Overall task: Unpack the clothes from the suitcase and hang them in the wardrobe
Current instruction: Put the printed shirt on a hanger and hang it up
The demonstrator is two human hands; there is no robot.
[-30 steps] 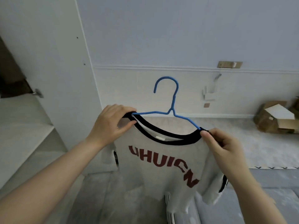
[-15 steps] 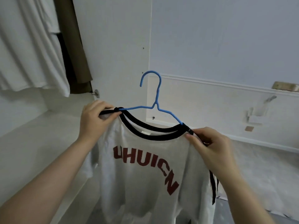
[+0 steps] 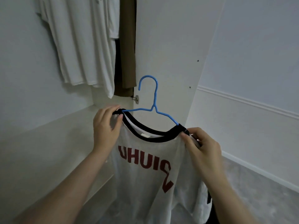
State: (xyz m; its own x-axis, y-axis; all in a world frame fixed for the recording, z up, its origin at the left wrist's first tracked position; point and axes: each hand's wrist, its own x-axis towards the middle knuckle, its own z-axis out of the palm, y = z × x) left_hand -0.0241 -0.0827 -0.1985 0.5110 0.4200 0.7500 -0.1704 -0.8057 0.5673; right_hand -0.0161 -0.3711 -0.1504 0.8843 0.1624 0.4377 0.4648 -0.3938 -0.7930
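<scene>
A white T-shirt with a black collar and red letters hangs on a blue hanger in front of me. My left hand grips the shirt's left shoulder over the hanger's end. At the other end my right hand pinches the right shoulder. The hanger's hook points up, free of any rail. Behind it stands the open wardrobe, its rail out of view.
White shirts and a brown garment hang inside the wardrobe at the upper left. A white shelf lies below them. The wardrobe's side panel stands just behind the hanger. Grey floor spreads to the right.
My view has swung left and up toward the wardrobe, and the hanging clothes now fill the upper left. Both hands keep their hold on the shirt and hanger.
</scene>
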